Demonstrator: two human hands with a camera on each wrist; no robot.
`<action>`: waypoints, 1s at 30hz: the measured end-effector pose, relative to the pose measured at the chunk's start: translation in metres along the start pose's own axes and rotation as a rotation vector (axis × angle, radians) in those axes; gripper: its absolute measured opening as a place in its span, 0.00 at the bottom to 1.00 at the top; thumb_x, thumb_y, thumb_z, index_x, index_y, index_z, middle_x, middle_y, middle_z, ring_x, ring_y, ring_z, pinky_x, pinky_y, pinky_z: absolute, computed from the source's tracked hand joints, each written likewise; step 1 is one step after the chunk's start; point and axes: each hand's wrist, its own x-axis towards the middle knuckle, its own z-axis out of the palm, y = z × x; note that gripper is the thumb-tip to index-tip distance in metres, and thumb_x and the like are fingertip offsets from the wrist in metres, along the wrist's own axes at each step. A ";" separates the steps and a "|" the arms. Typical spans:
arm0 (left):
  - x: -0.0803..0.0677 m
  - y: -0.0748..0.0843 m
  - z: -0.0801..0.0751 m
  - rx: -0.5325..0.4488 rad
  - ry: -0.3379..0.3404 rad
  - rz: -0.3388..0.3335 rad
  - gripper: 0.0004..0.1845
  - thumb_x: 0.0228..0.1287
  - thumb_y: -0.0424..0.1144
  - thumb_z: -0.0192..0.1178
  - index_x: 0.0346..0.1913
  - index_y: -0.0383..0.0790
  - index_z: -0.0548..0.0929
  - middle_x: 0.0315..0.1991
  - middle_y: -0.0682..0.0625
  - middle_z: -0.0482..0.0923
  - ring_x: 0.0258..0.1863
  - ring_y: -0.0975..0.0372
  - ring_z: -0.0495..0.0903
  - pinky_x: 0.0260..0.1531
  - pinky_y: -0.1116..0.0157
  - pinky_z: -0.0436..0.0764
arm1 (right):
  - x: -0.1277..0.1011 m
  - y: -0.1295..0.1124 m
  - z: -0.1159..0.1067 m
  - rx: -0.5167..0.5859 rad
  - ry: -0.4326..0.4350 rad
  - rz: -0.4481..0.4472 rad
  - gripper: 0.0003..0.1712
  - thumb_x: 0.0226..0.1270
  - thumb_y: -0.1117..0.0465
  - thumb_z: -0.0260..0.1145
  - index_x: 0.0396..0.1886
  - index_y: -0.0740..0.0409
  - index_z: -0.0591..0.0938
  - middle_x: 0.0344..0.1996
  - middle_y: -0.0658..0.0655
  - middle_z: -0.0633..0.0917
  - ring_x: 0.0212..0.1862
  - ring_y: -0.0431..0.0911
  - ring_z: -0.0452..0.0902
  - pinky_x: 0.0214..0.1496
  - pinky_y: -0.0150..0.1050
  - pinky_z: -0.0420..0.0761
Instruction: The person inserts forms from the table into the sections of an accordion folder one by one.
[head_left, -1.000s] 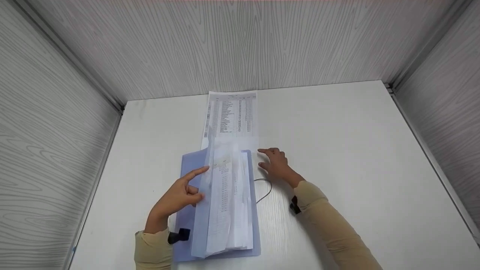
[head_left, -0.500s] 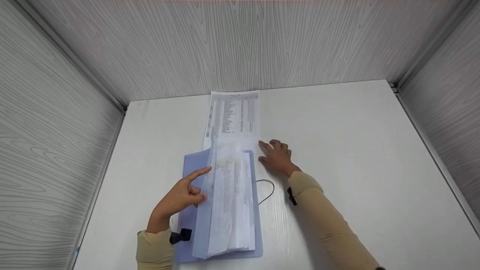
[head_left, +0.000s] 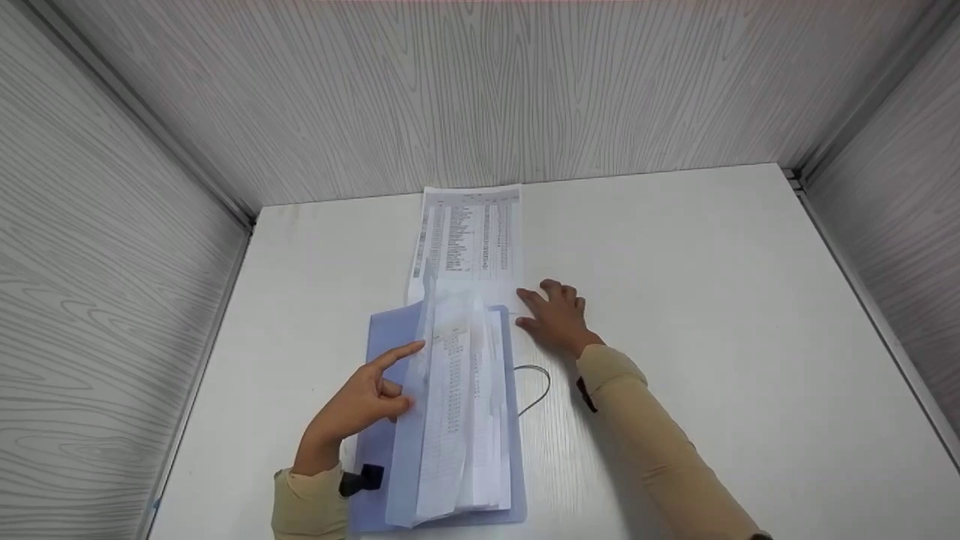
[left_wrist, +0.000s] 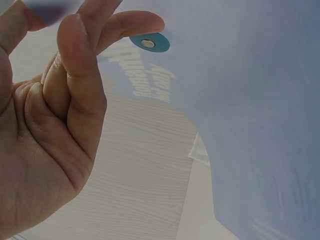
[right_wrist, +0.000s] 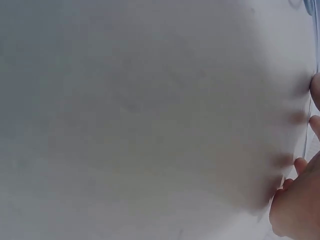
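A pale blue translucent folder [head_left: 390, 330] lies open on the white table [head_left: 675, 300], with several printed papers [head_left: 457, 405] stacked in it. My left hand [head_left: 397, 379] holds the folder's clear cover flap [left_wrist: 250, 100] raised on edge, index finger stretched along it near a round snap button [left_wrist: 149, 43], thumb against the flap, the other fingers curled. A printed sheet [head_left: 469, 240] lies flat beyond the folder. My right hand [head_left: 551, 311] rests flat on the table, fingers spread, by that sheet's near right corner. The right wrist view shows only blurred table [right_wrist: 150, 125] and fingers [right_wrist: 300, 210].
A thin dark elastic cord [head_left: 534, 386] loops out from the folder's right edge, just in front of my right wrist. Grey wood-grain walls [head_left: 480, 97] close the table on the left, back and right.
My right hand has slid a little away from me along the table to the flat sheet's near corner. My left hand still holds the flap up, almost unmoved.
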 end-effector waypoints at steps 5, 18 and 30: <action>-0.001 -0.001 0.000 0.000 0.003 0.000 0.40 0.58 0.24 0.56 0.75 0.35 0.54 0.11 0.58 0.59 0.12 0.70 0.57 0.17 0.72 0.63 | -0.001 -0.001 0.000 -0.031 0.023 -0.007 0.35 0.69 0.39 0.55 0.73 0.39 0.63 0.72 0.62 0.55 0.70 0.65 0.47 0.63 0.60 0.54; -0.008 -0.007 -0.009 0.000 0.011 0.012 0.40 0.58 0.24 0.56 0.75 0.36 0.55 0.12 0.58 0.60 0.12 0.70 0.61 0.18 0.71 0.66 | -0.003 -0.006 -0.001 -0.141 0.020 0.009 0.33 0.71 0.40 0.54 0.73 0.40 0.64 0.72 0.59 0.58 0.71 0.64 0.51 0.63 0.62 0.56; -0.031 -0.023 -0.042 -0.010 0.029 -0.002 0.41 0.58 0.25 0.57 0.75 0.39 0.55 0.12 0.58 0.63 0.13 0.68 0.62 0.19 0.70 0.67 | 0.001 -0.015 -0.005 -0.183 -0.037 0.050 0.32 0.73 0.42 0.52 0.73 0.45 0.63 0.74 0.56 0.59 0.74 0.59 0.52 0.65 0.64 0.59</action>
